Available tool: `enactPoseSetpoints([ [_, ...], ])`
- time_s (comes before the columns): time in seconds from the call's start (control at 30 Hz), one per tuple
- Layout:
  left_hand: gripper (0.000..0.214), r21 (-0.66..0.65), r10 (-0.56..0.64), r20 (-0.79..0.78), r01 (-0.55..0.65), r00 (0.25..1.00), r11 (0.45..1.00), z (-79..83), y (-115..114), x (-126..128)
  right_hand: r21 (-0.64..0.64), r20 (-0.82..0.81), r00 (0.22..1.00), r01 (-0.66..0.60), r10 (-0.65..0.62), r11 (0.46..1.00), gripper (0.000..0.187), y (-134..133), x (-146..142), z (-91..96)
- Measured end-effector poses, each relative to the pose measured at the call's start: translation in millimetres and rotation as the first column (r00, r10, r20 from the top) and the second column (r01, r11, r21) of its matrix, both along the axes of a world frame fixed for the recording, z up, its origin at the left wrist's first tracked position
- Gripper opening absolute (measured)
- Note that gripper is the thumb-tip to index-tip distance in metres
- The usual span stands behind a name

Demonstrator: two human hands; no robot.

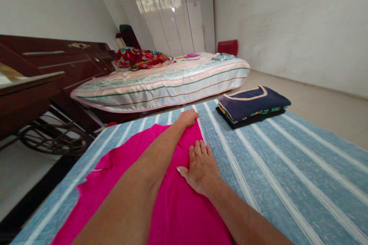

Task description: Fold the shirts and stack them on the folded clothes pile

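Pink garment: location, and state of the hands?

Spread over the left part of the striped sheet, from the near side up almost to the far edge. Left hand curled at the garment's far right corner; whether cloth is pinched inside, cannot tell. Right hand nearer, laid flat across the garment's right edge, fingers out, gripping nothing.

Anything else close?

Folded stack on the same sheet, by the far edge, to the right of both hands and apart from the garment. Navy piece with pale trim on top, patterned and black cloth under it. Past the far edge: bed with a bunched red floral cloth; pale wardrobe behind.

Failure modes?

Judgement only. (1) A hard pull at the far corner could skew the garment, since a flat palm gives only friction. (2) Uneven left margin could set in as creases if pressed unsmoothed. (3) A wide rightward sweep could knock the stack askew, or over the far edge.
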State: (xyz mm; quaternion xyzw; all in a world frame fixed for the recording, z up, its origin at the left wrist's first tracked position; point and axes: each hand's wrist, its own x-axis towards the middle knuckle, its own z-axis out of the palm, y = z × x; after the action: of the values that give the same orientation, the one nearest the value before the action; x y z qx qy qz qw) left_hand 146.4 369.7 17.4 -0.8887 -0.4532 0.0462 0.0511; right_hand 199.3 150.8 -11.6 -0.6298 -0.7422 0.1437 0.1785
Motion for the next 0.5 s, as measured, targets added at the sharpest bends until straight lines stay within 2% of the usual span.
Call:
enactPoseSetpoints([
  [0.17,0.026,-0.006,0.016,-0.008,-0.017,1.000,1.000,8.5,4.6,4.6,-0.006,-0.001,1.000,0.005,-0.005,1.000,0.077,1.1,0.0,-1.8],
  [0.33,0.022,-0.008,0.093,0.073,-0.093,0.993,0.996,18.2,13.7,3.7,-0.013,-0.001,1.000,0.005,-0.005,1.000,0.079,1.9,0.1,-1.5],
  [0.5,0.022,-0.010,0.156,0.146,-0.156,0.977,0.988,17.7,17.5,0.7,-0.007,0.005,1.000,0.001,-0.001,1.000,0.077,1.0,0.2,-0.5],
])
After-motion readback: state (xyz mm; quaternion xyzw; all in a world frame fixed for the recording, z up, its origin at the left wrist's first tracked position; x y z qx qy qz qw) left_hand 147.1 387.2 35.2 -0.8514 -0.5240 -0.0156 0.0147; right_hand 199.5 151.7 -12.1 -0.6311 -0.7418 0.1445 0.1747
